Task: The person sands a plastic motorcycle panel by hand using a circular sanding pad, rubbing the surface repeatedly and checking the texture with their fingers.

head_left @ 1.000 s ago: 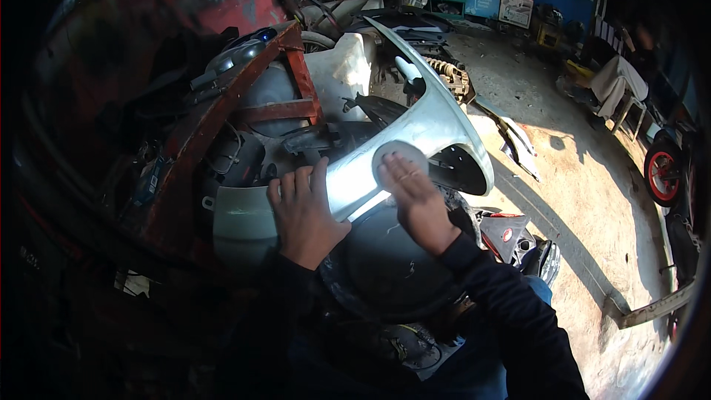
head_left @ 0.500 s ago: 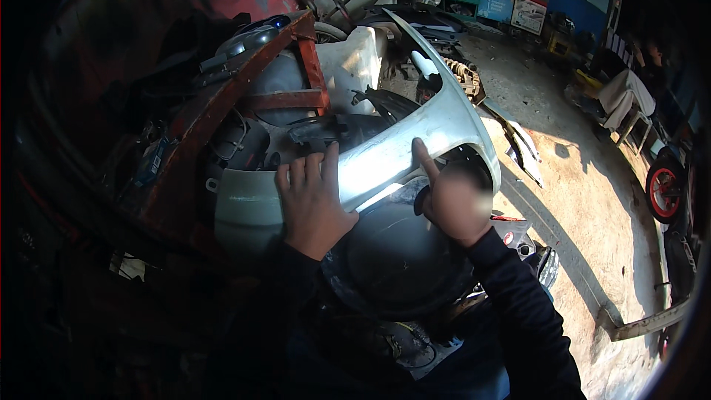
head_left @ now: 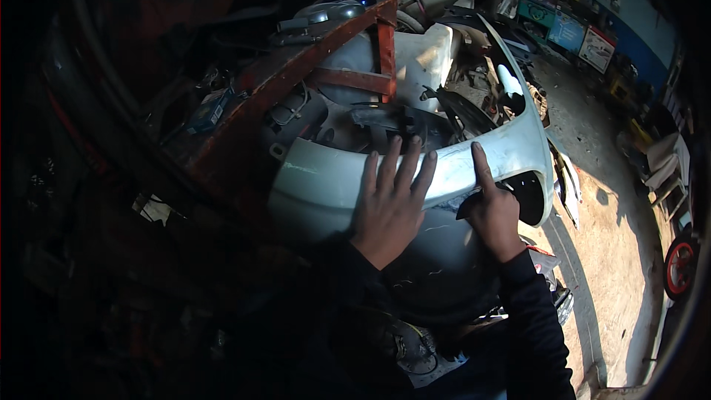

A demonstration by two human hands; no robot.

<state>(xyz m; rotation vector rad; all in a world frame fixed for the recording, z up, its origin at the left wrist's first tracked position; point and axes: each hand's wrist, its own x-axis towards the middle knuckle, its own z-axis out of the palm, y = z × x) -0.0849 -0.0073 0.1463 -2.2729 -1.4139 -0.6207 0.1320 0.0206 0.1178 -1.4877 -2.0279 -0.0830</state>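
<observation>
A pale white, curved vehicle body panel lies across a dark rounded support, with cut-out openings toward its right end. My left hand rests flat on the panel's middle, fingers spread and pointing away from me. Just right of it, my right hand extends its index finger onto the panel's surface, near dull scuffed patches. The other right fingers are curled around a small dark, thin piece, whose kind I cannot make out. Much of the support's lower part is lost in shadow.
A red-brown frame stands at the left behind the panel, with dark parts around it. Another white panel piece lies on the sunlit floor. To the far right are a cloth-draped chair and a red-rimmed wheel.
The view has shifted, so the scene sits farther right. My left hand has slid rightward along the panel, closer to my right hand. The right index finger stays on the panel.
</observation>
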